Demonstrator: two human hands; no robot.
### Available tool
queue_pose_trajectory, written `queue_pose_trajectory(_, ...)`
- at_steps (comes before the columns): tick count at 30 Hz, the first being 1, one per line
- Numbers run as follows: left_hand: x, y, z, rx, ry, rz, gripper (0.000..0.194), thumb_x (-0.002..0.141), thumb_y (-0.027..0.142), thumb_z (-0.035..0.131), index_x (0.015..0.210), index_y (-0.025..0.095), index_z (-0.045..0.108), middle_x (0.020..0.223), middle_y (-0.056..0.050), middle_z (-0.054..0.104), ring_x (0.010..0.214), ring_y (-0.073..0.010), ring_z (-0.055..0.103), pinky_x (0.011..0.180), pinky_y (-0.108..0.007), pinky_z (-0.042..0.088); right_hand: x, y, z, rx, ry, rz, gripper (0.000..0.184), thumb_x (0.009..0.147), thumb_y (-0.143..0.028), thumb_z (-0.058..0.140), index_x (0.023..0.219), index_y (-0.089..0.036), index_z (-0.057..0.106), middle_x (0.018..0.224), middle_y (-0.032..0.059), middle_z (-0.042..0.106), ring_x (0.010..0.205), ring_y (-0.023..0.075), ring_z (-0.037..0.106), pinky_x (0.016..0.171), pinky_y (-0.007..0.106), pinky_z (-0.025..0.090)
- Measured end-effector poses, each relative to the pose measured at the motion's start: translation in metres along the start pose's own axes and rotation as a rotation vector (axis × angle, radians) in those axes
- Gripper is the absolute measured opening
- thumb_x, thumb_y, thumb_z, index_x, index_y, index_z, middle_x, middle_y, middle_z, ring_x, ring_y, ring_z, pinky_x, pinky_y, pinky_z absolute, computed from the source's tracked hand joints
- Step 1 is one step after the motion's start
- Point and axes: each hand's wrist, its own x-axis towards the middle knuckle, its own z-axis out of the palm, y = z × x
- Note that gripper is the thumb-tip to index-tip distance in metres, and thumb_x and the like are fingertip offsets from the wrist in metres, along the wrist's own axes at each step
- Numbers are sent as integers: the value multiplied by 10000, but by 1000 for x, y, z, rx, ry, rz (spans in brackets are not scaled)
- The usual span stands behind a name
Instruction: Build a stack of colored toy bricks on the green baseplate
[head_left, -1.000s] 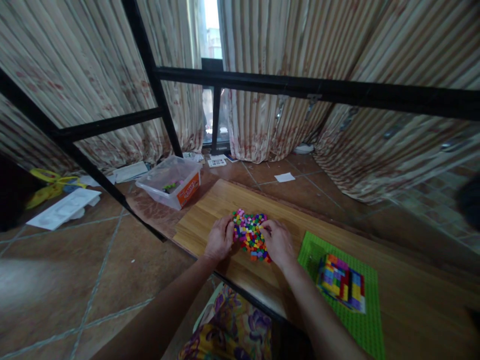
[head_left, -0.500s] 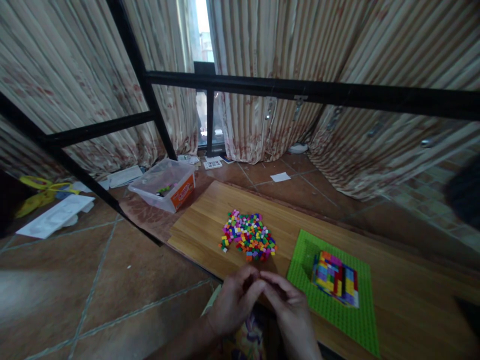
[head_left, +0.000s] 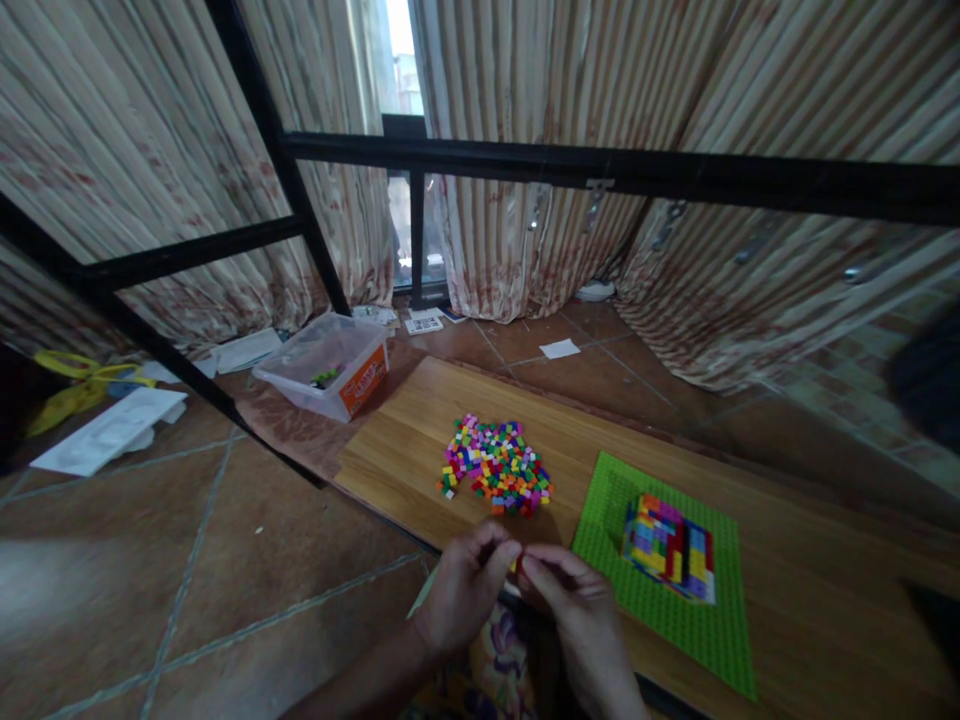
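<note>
Close to the table's front edge, my left hand (head_left: 469,582) and my right hand (head_left: 581,612) meet at the fingertips, thumbs and fingers pinched. Tiny toy bricks (head_left: 517,564), red and yellowish, show between them; how many there are is hidden by the fingers. Just beyond my hands lies a loose pile of small multicoloured toy bricks (head_left: 495,462). To the right of my right hand, a green baseplate (head_left: 712,640) carries a block built of coloured bricks (head_left: 671,545), layered and box-like.
The wooden tabletop (head_left: 390,440) runs diagonally. At its far left stands a clear plastic bin (head_left: 322,365) with an orange label and a few pieces inside. A black metal frame (head_left: 525,160) crosses in front of the curtains. White moulded packaging (head_left: 112,432) lies on the tiled floor.
My hands left the brick pile, drew back toward me and came together at the table edge. Since then, they have parted slightly, exposing the red and yellowish bricks.
</note>
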Motion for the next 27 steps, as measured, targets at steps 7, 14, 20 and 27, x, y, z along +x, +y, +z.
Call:
queue_pose_trajectory(7,34,-21,-20,636,78,293,234,949,312,465,815,200,621,780,-30,618,723,-142,566,657,-245,424,38,-6,-6,-819,25,-500,281,883,-291,469,922,-219,738,951,78,720,866,219,665,800,340,495)
queue_pose_trajectory(14,44,-32,-22,663,134,356,263,962,284,447,774,189,606,793,-39,595,714,-130,560,627,-228,434,89,-40,12,-973,118,-613,294,923,-280,435,1028,-210,701,991,80,705,868,202,652,795,308,469)
queue_pose_trajectory(20,44,-29,-24,571,153,299,224,970,256,426,904,196,630,887,-50,624,808,-144,596,729,-248,482,154,-52,42,-998,45,-570,271,882,-205,500,1065,-181,699,1060,99,676,941,206,639,858,314,450)
queue_pose_trajectory(27,42,-17,-31,402,244,250,206,955,298,468,1065,199,611,964,-61,653,879,-166,613,794,-289,492,147,-52,38,-872,-13,-523,240,875,-258,508,963,-198,723,979,64,715,877,187,655,830,315,475)
